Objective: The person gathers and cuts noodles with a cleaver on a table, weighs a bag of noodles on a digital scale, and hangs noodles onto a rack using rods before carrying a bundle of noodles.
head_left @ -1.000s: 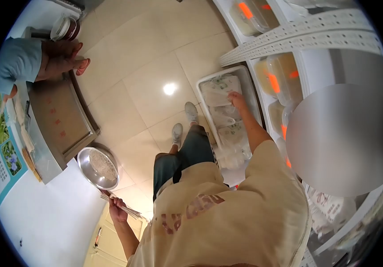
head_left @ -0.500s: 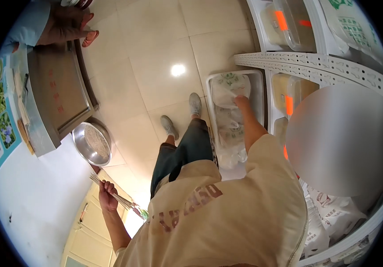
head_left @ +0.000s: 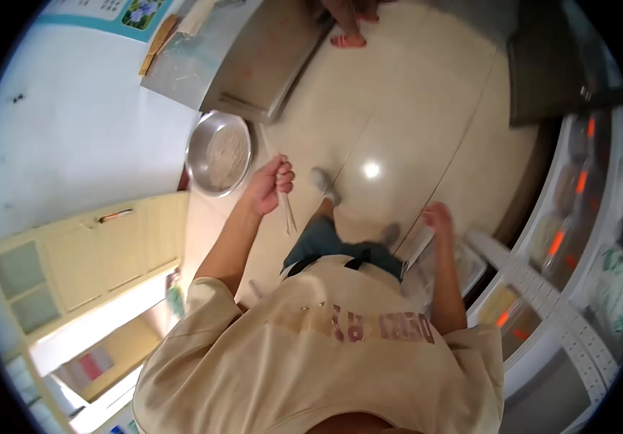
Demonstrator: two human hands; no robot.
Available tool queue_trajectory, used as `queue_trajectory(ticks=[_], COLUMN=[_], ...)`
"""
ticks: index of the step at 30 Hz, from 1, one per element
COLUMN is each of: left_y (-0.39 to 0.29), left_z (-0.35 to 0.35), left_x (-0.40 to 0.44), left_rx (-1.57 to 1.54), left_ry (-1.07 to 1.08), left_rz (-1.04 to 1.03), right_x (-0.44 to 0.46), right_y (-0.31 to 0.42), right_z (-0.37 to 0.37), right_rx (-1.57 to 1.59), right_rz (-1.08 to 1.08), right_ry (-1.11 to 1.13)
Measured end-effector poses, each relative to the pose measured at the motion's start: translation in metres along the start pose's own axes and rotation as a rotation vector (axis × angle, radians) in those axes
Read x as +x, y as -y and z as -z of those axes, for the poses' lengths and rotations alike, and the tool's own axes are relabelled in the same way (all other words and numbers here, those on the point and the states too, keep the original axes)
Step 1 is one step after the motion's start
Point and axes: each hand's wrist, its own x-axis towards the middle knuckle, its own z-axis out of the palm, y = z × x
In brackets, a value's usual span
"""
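Observation:
My left hand [head_left: 271,185] is closed around a bundle of thin pale sticks [head_left: 287,210], which poke out above and below the fist. Just left of it, a round steel bowl [head_left: 195,153] holds pale brownish contents, too blurred to name. My right hand [head_left: 437,217] is raised near the white tub [head_left: 476,264] on the floor; its fingers are curled and smeared by motion, and I cannot make out anything in them. The tub is partly hidden by my right forearm.
A steel cabinet [head_left: 242,69] stands beyond the bowl. Another person's feet [head_left: 349,40] are at the top. White perforated shelving [head_left: 543,289] with lidded boxes is at the right, a dark object [head_left: 550,69] at the upper right, and a cream cupboard [head_left: 87,253] at the left.
The view has swung round. My right hand has come away from the bags in the tub. My left hand, still holding the sticks, has moved forward beside the steel bowl.

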Motion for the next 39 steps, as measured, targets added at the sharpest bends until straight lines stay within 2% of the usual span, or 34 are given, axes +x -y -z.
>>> queue_trajectory(ticks=[1, 3, 6, 8, 9, 10, 11, 13, 14, 15, 17, 18, 22, 25, 27, 29, 31, 32, 33, 35, 39], left_y=[-0.013, -0.036, -0.076, -0.120, -0.138, -0.153, -0.171, -0.203, -0.216, -0.230, -0.256, -0.268, -0.323, -0.355, -0.379, -0.398, -0.415, -0.425, -0.434, -0.449, -0.485], left_z=[-0.001, -0.003, 0.003, 0.006, 0.010, 0.026, 0.029, 0.038, 0.043, 0.047, 0.054, 0.059, 0.071, 0.079, 0.074, 0.070, 0.067, 0.067, 0.068, 0.080, 0.073], left_x=[0.014, 0.034, 0.050, 0.043, 0.039, 0.047, 0.046, 0.042, 0.042, 0.044, 0.047, 0.050, 0.077, 0.120, 0.143, 0.162, 0.176, 0.183, 0.190, 0.218, 0.241], left_rx=[-0.028, -0.068, -0.118, -0.112, -0.076, -0.151, -0.162, -0.077, -0.037, -0.043, 0.018, 0.028, 0.125, 0.159, 0.228, 0.067, 0.004, -0.032, -0.067, -0.137, -0.311], left_ry=[0.062, 0.139, 0.290, 0.301, 0.284, 0.386, 0.401, 0.487, 0.414, 0.414, 0.367, 0.304, 0.295, 0.287, 0.274, 0.309, 0.259, 0.294, 0.331, 0.341, 0.333], left_rz=[-0.001, -0.016, -0.035, -0.060, -0.059, -0.031, -0.055, -0.023, -0.022, -0.038, -0.045, -0.082, -0.127, -0.082, -0.124, -0.113, -0.090, -0.097, -0.105, -0.126, -0.151], right_x=[0.000, 0.000, -0.007, 0.000, 0.007, 0.015, 0.028, 0.047, 0.051, 0.056, 0.043, 0.053, 0.104, 0.159, 0.194, 0.239, 0.271, 0.272, 0.289, 0.319, 0.348], right_y=[0.051, 0.131, 0.210, 0.239, 0.249, 0.260, 0.265, 0.275, 0.285, 0.295, 0.329, 0.334, 0.360, 0.375, 0.390, 0.409, 0.431, 0.449, 0.452, 0.454, 0.484], right_z=[-0.059, -0.173, -0.305, -0.386, -0.420, -0.452, -0.474, -0.518, -0.537, -0.554, -0.591, -0.607, -0.664, -0.700, -0.724, -0.747, -0.765, -0.773, -0.783, -0.801, -0.844], right_rx=[-0.131, -0.152, -0.123, -0.124, 0.004, 0.133, 0.105, 0.317, 0.341, 0.325, -0.157, -0.178, -0.264, -0.262, -0.086, -0.046, 0.066, 0.094, 0.088, 0.374, 0.331], right_rz=[0.088, 0.008, -0.011, -0.027, -0.111, -0.199, -0.189, -0.407, -0.486, -0.491, -0.434, -0.424, -0.444, -0.462, -0.438, -0.451, -0.448, -0.478, -0.489, -0.719, -0.733], right_ry=[0.186, 0.409, 0.599, 0.648, 0.781, 0.911, 0.921, 1.330, 1.375, 1.385, 1.034, 1.079, 1.185, 1.254, 1.170, 1.216, 1.129, 1.035, 1.039, 1.137, 1.033])
